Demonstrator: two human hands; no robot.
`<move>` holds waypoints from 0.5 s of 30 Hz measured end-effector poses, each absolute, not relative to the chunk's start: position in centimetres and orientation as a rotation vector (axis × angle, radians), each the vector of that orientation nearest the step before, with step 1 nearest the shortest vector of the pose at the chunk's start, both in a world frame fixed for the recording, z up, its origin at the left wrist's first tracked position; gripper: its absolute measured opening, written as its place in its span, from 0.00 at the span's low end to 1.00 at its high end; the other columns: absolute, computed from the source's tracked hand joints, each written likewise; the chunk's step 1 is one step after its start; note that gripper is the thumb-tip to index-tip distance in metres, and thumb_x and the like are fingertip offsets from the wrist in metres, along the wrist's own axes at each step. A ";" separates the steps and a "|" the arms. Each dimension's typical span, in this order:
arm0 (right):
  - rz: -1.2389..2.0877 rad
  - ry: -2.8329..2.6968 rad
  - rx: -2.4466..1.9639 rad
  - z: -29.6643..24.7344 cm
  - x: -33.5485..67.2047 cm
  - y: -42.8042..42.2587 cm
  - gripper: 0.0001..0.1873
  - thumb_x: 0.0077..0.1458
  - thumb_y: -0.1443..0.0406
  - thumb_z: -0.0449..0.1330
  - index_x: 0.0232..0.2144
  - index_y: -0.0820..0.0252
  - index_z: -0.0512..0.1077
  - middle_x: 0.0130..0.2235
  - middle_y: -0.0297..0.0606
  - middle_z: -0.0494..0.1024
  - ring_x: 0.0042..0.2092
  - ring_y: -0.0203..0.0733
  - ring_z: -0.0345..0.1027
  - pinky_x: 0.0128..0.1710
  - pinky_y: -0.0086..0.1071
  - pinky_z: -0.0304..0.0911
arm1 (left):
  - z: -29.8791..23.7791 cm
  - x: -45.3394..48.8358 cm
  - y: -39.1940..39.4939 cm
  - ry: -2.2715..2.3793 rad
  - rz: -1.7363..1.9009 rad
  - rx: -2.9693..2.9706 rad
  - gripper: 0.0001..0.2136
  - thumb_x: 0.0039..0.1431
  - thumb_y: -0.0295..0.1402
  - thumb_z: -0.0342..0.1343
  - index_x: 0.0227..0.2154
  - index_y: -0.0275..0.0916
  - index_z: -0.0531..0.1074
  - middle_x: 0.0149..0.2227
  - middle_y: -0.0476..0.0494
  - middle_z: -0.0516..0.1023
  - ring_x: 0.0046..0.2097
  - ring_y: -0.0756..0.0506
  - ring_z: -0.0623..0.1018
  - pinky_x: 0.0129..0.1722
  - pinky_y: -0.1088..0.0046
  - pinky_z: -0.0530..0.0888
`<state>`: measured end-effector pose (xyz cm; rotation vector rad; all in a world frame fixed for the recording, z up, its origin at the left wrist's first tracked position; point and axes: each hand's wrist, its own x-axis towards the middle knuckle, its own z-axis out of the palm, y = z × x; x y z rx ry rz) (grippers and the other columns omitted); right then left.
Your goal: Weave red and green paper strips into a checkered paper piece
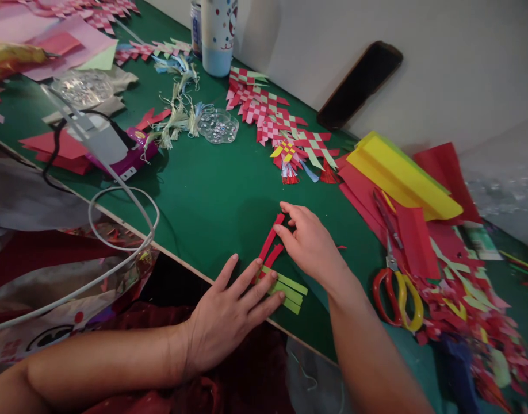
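The left hand [229, 325], red strips [270, 237], green strips [292, 296] and right hand [311, 244] were beside the near edge of the table [195, 190].
The left hand lay with its fingers spread apart, some tips resting on the strips. The red strips pointed toward the back edge, the green strips along the near edge. The right thumb and forefinger were at a red end; whether they clamped it, I could not tell.

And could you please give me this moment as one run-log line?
left hand: resting on green strips | right hand: touching red strip | scissors: lying to the right
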<state>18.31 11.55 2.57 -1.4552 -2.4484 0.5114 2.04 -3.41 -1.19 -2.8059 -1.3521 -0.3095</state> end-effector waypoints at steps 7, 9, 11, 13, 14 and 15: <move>0.687 -2.531 -1.535 3.6 17.5 11.6 0.05 0.56 0.66 0.58 0.36 0.56 0.72 0.38 0.37 0.76 0.42 0.44 0.69 0.43 0.37 0.62 | -1.2 2.0 -3.4 -1.353 -0.329 -2.800 0.21 0.69 0.36 0.44 0.64 0.50 0.58 0.66 0.49 0.59 0.66 0.35 0.56 0.61 0.45 0.50; 0.709 -2.527 -1.538 3.7 17.4 11.6 0.02 0.56 0.67 0.58 0.32 0.56 0.71 0.35 0.35 0.75 0.39 0.42 0.68 0.40 0.36 0.60 | -1.1 2.0 -3.4 -1.354 -0.335 -2.803 0.21 0.69 0.36 0.44 0.64 0.50 0.58 0.66 0.49 0.59 0.66 0.35 0.56 0.61 0.45 0.50; 0.712 -2.521 -1.529 3.6 17.5 11.6 0.03 0.56 0.67 0.58 0.30 0.56 0.70 0.34 0.34 0.75 0.38 0.41 0.68 0.39 0.35 0.59 | -1.2 2.1 -3.4 -1.360 -0.336 -2.806 0.21 0.69 0.36 0.45 0.64 0.50 0.58 0.66 0.50 0.59 0.66 0.35 0.56 0.61 0.45 0.50; 0.713 -2.517 -1.520 3.5 17.5 11.6 0.03 0.56 0.67 0.58 0.30 0.56 0.69 0.33 0.34 0.74 0.38 0.40 0.67 0.39 0.34 0.58 | -1.2 2.1 -3.4 -1.368 -0.336 -2.802 0.21 0.69 0.36 0.45 0.64 0.51 0.58 0.66 0.50 0.59 0.66 0.35 0.55 0.61 0.45 0.50; 0.713 -2.515 -1.517 3.5 17.5 11.6 0.03 0.56 0.67 0.58 0.30 0.56 0.69 0.33 0.33 0.74 0.37 0.40 0.67 0.38 0.34 0.58 | -1.3 2.1 -3.5 -1.372 -0.332 -2.799 0.21 0.69 0.36 0.45 0.64 0.51 0.58 0.66 0.50 0.59 0.66 0.35 0.55 0.61 0.45 0.50; 0.710 -2.514 -1.517 3.5 17.5 11.5 0.03 0.56 0.67 0.58 0.30 0.56 0.69 0.33 0.33 0.74 0.37 0.40 0.67 0.38 0.34 0.58 | -1.3 2.1 -3.5 -1.372 -0.329 -2.798 0.21 0.69 0.36 0.45 0.64 0.51 0.58 0.66 0.50 0.59 0.66 0.35 0.55 0.61 0.45 0.50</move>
